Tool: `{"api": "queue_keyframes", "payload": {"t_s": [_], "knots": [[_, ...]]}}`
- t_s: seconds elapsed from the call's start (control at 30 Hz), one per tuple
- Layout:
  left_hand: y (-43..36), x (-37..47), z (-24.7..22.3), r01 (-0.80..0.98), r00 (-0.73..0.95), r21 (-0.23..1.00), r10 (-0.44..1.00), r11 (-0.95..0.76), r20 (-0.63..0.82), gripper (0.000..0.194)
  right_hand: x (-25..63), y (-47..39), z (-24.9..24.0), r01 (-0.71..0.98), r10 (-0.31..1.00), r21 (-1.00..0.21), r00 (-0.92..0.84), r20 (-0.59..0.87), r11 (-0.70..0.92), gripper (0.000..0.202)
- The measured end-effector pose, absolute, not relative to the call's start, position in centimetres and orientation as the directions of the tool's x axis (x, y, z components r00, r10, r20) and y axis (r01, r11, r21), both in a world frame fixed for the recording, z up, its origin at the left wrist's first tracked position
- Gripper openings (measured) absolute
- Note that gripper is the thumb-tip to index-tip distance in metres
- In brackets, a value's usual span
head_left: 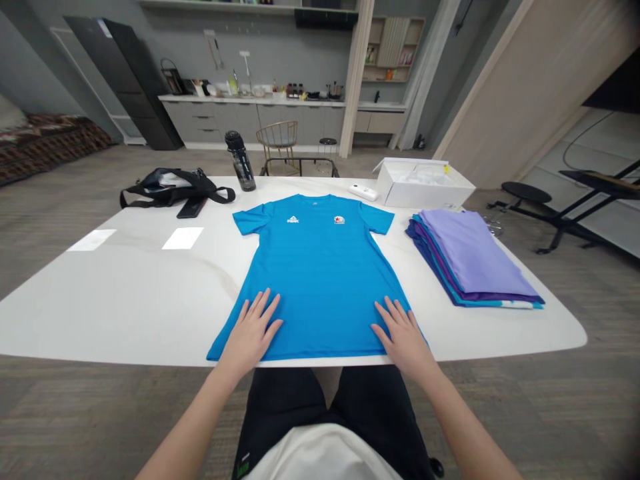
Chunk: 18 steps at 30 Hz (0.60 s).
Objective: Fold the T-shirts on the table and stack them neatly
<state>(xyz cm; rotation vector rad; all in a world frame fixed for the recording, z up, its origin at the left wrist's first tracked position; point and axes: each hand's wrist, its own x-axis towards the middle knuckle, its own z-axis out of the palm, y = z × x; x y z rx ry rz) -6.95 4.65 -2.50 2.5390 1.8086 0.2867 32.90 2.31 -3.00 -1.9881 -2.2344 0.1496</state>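
A blue T-shirt (320, 273) lies spread flat on the white table (125, 300), its collar at the far side and its hem along the near edge. Two small logos show on its chest. My left hand (251, 333) rests palm down on the shirt's lower left part, fingers spread. On the lower right part lies my right hand (401, 333), also flat with its fingers apart. Neither hand grips the cloth. To the right sits a stack of folded clothes (480, 257), light purple on top, with blue and dark purple layers below.
Behind the shirt stand a dark bottle (241, 163) and, farther right, an open white box (423, 183) beside a small white device (363, 193). A black bag (173, 185) and a phone (191, 207) lie at the back left.
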Motion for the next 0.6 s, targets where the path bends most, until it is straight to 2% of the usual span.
{"api": "queue_keyframes", "payload": {"t_s": [0.17, 0.3, 0.43, 0.6], "knots": [[4.9, -7.4, -2.5, 0.948, 0.282, 0.108, 0.949, -0.298, 0.141, 0.059, 30.7, 4.2, -1.9, 0.939, 0.975, -0.262, -0.222, 0.027, 0.222, 0.065], [4.5, -7.6, -2.9, 0.964, 0.248, 0.076, 0.963, -0.256, 0.106, 0.060, 31.2, 4.2, -2.5, 0.957, 0.977, -0.201, -0.213, 0.013, 0.211, 0.063], [3.3, -7.5, -3.1, 0.971, 0.219, 0.075, 0.972, -0.225, 0.088, 0.064, 33.2, 2.9, -4.0, 0.974, 0.984, -0.144, -0.166, 0.066, 0.174, 0.064], [2.6, -7.3, -3.2, 0.963, 0.241, 0.109, 0.968, -0.248, 0.071, 0.065, 33.7, 2.4, -4.6, 0.979, 0.988, -0.153, -0.125, 0.095, 0.138, 0.070]]}}
